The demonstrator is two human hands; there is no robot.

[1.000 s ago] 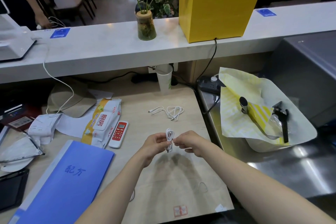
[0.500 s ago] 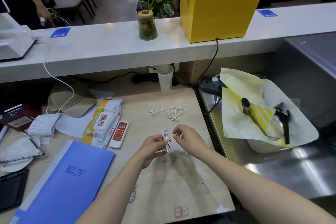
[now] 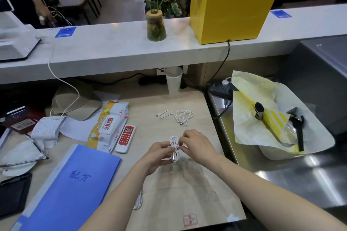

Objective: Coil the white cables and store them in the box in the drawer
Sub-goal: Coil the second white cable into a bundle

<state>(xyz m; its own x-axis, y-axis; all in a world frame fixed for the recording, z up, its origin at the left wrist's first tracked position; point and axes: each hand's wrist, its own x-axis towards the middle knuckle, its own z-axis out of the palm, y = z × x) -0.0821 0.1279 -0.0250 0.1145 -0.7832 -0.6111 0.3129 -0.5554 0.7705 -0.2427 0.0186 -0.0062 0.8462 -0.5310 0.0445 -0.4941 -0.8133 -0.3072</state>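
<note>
Back in comes the right hand (image 3: pixel 198 144), which half a second ago had drawn a little clear of the bundle and is now against it again, fingertips pinching at the waist of the coiled white cable (image 3: pixel 174 147). From the head camera, the left hand (image 3: pixel 159 154) grips the same bundle from the other side, fingers curled round its lower half, with the plug end poking out just below the thumb. So the coil sits upright between the two hands, its small loops standing above the fingertips, held just above the wooden desk (image 3: pixel 180 193) and not resting on it. Further back on the desk, well apart from the hands, a second white cable (image 3: pixel 178 115) lies loose and uncoiled, one connector trailing off to the left. A third bit of white cable (image 3: pixel 139 200) peeks out beside the left forearm near the front edge, mostly hidden. Left of the hands lie a red-and-white remote (image 3: pixel 125 138), a pack of wipes (image 3: pixel 109 125) touching it, and a blue folder (image 3: pixel 69 187) nearer the person. A paper cup (image 3: pixel 173 84) stands at the back of the desk under the white counter (image 3: pixel 112 50). No drawer or box can be made out.
</note>
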